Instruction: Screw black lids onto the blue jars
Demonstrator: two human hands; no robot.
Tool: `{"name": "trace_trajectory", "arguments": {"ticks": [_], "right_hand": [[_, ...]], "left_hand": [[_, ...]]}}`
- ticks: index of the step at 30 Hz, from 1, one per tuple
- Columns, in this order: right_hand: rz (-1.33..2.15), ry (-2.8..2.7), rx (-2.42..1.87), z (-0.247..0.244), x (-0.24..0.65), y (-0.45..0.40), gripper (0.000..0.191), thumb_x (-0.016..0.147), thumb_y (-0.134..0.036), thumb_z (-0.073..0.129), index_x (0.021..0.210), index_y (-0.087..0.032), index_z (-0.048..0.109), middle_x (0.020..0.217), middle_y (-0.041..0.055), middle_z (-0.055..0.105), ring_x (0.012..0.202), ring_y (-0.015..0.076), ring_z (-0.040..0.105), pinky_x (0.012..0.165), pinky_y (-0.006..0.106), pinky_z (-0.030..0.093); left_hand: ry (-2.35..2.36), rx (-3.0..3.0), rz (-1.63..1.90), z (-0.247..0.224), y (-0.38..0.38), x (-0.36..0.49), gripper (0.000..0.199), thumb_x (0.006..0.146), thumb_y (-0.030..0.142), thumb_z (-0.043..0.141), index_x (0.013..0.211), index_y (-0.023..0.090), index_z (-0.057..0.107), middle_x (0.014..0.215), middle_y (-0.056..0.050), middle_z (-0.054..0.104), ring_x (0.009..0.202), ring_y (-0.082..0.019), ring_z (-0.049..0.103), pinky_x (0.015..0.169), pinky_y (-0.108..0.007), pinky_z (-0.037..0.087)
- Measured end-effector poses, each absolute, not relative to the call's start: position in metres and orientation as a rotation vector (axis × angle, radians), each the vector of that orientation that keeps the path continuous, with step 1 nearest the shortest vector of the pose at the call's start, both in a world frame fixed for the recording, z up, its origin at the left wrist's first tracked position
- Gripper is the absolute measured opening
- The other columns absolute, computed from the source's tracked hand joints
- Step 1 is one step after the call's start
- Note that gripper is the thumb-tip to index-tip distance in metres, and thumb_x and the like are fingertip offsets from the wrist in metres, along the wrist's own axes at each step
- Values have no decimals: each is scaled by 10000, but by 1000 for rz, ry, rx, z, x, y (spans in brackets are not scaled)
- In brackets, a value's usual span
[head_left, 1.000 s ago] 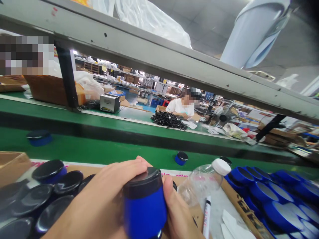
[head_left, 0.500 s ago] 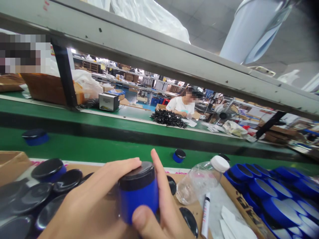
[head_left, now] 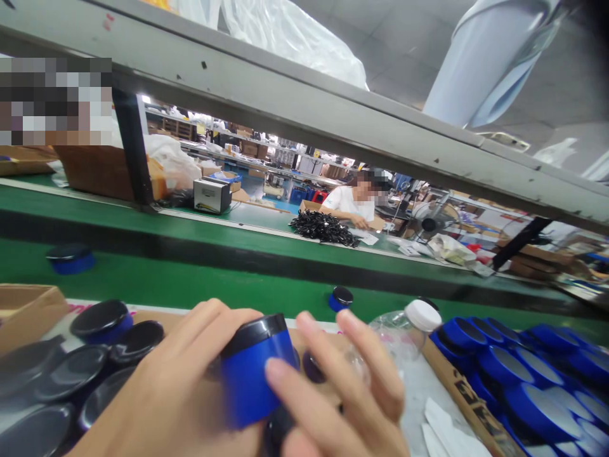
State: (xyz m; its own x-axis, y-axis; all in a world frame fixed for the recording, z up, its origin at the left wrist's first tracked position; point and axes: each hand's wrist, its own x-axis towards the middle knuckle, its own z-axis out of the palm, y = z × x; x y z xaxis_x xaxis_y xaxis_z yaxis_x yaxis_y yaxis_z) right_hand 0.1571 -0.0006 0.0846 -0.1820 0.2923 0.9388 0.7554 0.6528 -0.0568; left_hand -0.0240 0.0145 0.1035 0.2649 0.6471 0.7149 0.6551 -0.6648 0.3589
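Note:
A blue jar with a black lid [head_left: 259, 374] is held, tilted, in front of me. My left hand [head_left: 162, 374] is closed around its left side, fingers reaching over toward the lid. My right hand [head_left: 352, 393] has its fingers spread to the right of the jar, one fingertip against the blue wall. Its upper fingers are off the jar, and its lower part is blurred. To the left lie several black lids [head_left: 71, 374], partly behind my left hand. A clear plastic bottle with a white cap [head_left: 423, 315] stands behind my right hand.
A carton [head_left: 457, 374] beside several blue jars [head_left: 537, 400] is on the right. Lidded jars sit on the green conveyor [head_left: 157, 273], one at left [head_left: 71, 259], another at centre [head_left: 340, 298]. A shelf beam [head_left: 285, 95] crosses above. A co-worker [head_left: 352, 200] sits beyond a black pile [head_left: 323, 227].
My right hand has loosened from the jar and spread its fingers to the right, covering the marker. The jar has tilted in my left hand. The view has shifted slightly.

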Motion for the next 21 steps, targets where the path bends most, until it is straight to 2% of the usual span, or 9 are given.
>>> {"name": "trace_trajectory", "arguments": {"ticks": [2,4,6,8,10,12,15,18,21], "right_hand": [[-213,-1797,-963,87,163,-1,510,998,-545,223,1416,-387,468,1566,-118,352,1465,213,287,1224,358,260],[327,-1826,-979,90,166,-3,715,899,-727,142,1502,-382,312,1608,-58,278,1482,269,262,1199,462,299],[799,-1837,-916,93,167,-4,845,823,-815,210,1545,-381,133,1627,-7,231,1474,303,278,1176,522,307],[1053,-1811,-875,96,166,-5,872,805,-810,354,1535,-427,70,1629,-21,219,1478,298,263,1183,529,268],[1112,-1796,-886,100,168,-6,846,807,-765,465,1519,-463,124,1627,-53,215,1491,281,230,1202,525,192],[1083,-1812,-911,103,169,-6,759,843,-737,443,1508,-459,206,1617,-71,238,1492,261,232,1213,494,173],[956,-1878,-925,103,170,-6,718,872,-717,382,1513,-447,206,1587,-70,323,1458,234,326,1206,407,257],[769,-1891,-1051,97,164,-8,647,935,-603,398,1494,-542,77,1582,-108,322,1421,209,397,1174,405,342],[545,-1908,-1114,87,160,-5,621,973,-466,455,1485,-547,112,1568,-129,343,1416,181,405,1146,366,391]], "left_hand": [[-1237,-2452,-1332,103,15,-20,395,699,276,601,1084,311,521,869,60,652,761,-121,651,653,-200,518],[-1263,-2453,-1336,104,15,-17,380,735,273,553,1109,322,503,912,67,663,785,-112,660,675,-191,512],[-1229,-2579,-1375,105,15,-17,450,743,331,581,1174,365,460,968,97,679,827,-101,683,680,-139,521],[-1202,-2678,-1412,106,15,-19,562,686,377,662,1202,387,438,992,109,686,850,-108,698,673,-101,527],[-1299,-2677,-1460,105,14,-22,542,631,396,719,1131,388,510,942,100,690,850,-137,700,637,-115,532],[-1489,-2734,-1592,103,14,-22,449,602,399,733,1029,368,598,939,70,698,840,-174,697,604,-155,542],[-1747,-3138,-2053,95,16,-18,571,572,436,762,1118,336,628,1025,19,716,872,-233,705,749,-286,605],[-1783,-3187,-2528,86,19,-11,756,488,691,775,1106,266,677,1042,-56,731,933,-319,701,886,-433,582],[-1983,-2825,-2678,75,16,-11,869,462,897,624,1012,234,740,1099,-100,727,1114,-403,635,959,-478,554]]}}
